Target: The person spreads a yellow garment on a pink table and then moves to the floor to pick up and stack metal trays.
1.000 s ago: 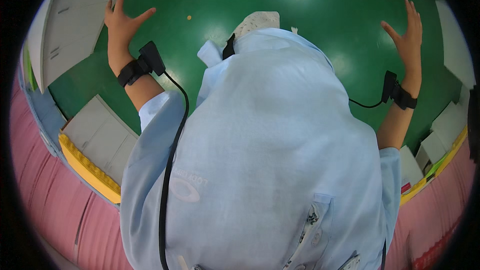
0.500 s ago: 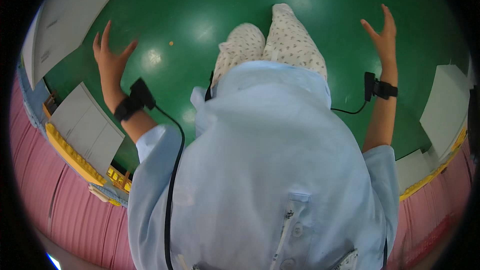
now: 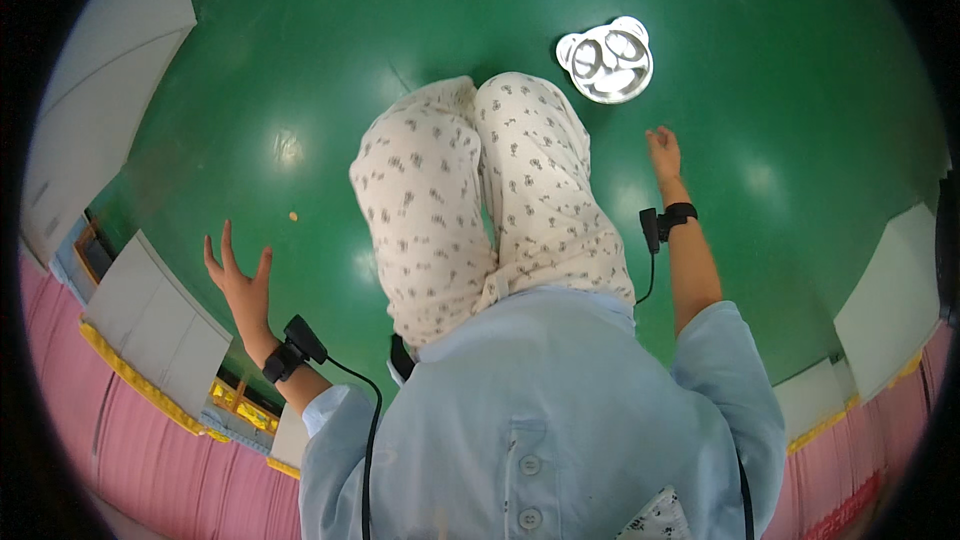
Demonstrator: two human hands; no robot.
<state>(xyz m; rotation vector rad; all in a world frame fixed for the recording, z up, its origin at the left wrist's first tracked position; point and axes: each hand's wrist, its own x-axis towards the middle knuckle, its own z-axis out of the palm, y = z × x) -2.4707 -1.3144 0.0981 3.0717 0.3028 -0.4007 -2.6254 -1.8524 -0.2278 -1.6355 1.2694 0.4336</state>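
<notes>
My left hand (image 3: 240, 280) is raised at the lower left with its fingers spread, holding nothing. My right hand (image 3: 663, 152) reaches out over the green floor (image 3: 300, 70), fingers loosely apart and empty. A black band with a small device and cable sits on each wrist. A silver bear-shaped divided tray (image 3: 606, 59) lies on the floor, a little beyond and left of my right hand. My knees in white patterned trousers (image 3: 480, 190) fill the middle, with my light blue shirt (image 3: 540, 410) below.
A small orange speck (image 3: 293, 216) lies on the floor near my left hand. White boards (image 3: 150, 310) with yellow edging stand at the left, more white panels (image 3: 890, 280) at the right, and pink surfaces along the lower rim.
The view has tipped forward: my knees have come up into view, both hands have dropped lower, and the silver tray has come into the picture and moved nearer to my right hand.
</notes>
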